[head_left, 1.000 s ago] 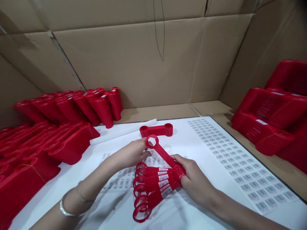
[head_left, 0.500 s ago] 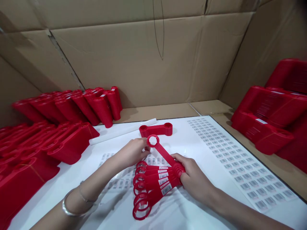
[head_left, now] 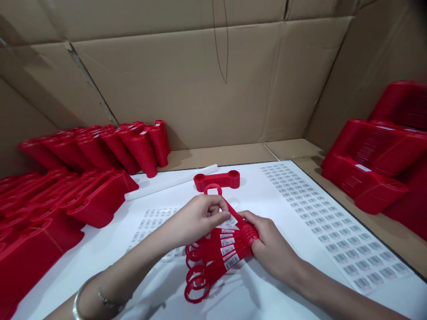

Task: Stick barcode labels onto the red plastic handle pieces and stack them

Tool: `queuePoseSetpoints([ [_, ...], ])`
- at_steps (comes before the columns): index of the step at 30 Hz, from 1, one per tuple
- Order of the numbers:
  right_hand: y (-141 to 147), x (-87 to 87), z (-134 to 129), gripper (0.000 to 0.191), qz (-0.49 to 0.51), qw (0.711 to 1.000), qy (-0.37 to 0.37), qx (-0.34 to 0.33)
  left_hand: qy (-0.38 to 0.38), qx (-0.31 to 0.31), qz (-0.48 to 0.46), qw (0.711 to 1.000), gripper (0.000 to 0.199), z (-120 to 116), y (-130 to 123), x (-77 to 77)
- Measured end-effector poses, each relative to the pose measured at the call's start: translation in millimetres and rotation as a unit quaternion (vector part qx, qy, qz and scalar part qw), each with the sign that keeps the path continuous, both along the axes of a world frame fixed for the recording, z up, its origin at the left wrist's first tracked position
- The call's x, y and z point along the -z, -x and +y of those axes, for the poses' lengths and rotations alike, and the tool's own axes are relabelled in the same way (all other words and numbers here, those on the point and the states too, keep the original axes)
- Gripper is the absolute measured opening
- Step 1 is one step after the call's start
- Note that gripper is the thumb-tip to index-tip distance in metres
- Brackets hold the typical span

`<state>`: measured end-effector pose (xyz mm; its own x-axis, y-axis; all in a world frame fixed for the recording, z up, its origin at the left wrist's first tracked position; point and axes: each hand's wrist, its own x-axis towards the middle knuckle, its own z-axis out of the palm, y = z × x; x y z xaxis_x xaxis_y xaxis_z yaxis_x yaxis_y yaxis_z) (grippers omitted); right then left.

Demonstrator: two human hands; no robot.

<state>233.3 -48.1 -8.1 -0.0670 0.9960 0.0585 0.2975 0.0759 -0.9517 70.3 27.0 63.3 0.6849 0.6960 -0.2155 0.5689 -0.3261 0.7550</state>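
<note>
My right hand (head_left: 271, 244) is shut on one end of a fanned stack of red plastic ring-ended handles (head_left: 216, 262), most bearing white barcode labels. My left hand (head_left: 200, 220) lies over the top handle (head_left: 233, 211), fingers and thumb pinching it near a white barcode label (head_left: 231, 222). That hand hides part of the handle's shaft, and its ring (head_left: 212, 188) shows just above my fingers. A lone red handle (head_left: 216, 181) lies on the white table surface (head_left: 100, 266) beyond my left hand, not touching it.
Barcode sticker sheets (head_left: 333, 235) lie on the white surface, right and left of my hands. A white plastic rod (head_left: 171, 182) lies at the far edge. Stacked red handles (head_left: 96, 198) fill the left side, more (head_left: 373, 164) stand at right, and cardboard walls (head_left: 180, 75) surround the area.
My left hand has moved right, from beside the top handle's ring onto its shaft, and now covers part of it. A label now shows beside my thumb. My right hand has barely moved.
</note>
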Motion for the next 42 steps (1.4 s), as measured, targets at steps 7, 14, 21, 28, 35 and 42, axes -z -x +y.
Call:
queuePoseSetpoints([
  [7, 0.0, -1.3, -1.4, 0.053, -0.008, 1.0, -0.011, 0.0, 0.009, -0.024, -0.019, 1.0, 0.02, -0.9, -4.1, 8.2],
  [14, -1.1, -3.7, -1.7, 0.055, -0.019, 1.0, -0.018, 0.0, -0.005, -0.026, -0.009, 1.0, 0.021, -1.3, -7.7, 8.6],
  [21, -0.9, -2.8, -2.3, 0.056, -0.037, 0.999, -0.013, 0.003, -0.073, -0.022, -0.002, 0.997, 0.023, -1.2, -9.3, 14.5],
  [28, -0.7, -5.3, -3.6, 0.052, 0.012, 1.0, -0.025, -0.002, -0.338, -0.007, 0.087, 0.937, 0.027, -12.7, -10.7, 23.5],
  [35, 3.0, -7.6, -6.6, 0.053, 0.031, 0.998, -0.043, -0.016, -0.455, -0.091, 0.092, 0.881, 0.033, -4.5, -7.7, 30.5],
  [42, 0.1, -3.2, -3.9, 0.057, 0.009, 0.999, -0.043, -0.007, -0.458, -0.04, 0.066, 0.886, 0.064, -3.3, -7.2, 40.7],
])
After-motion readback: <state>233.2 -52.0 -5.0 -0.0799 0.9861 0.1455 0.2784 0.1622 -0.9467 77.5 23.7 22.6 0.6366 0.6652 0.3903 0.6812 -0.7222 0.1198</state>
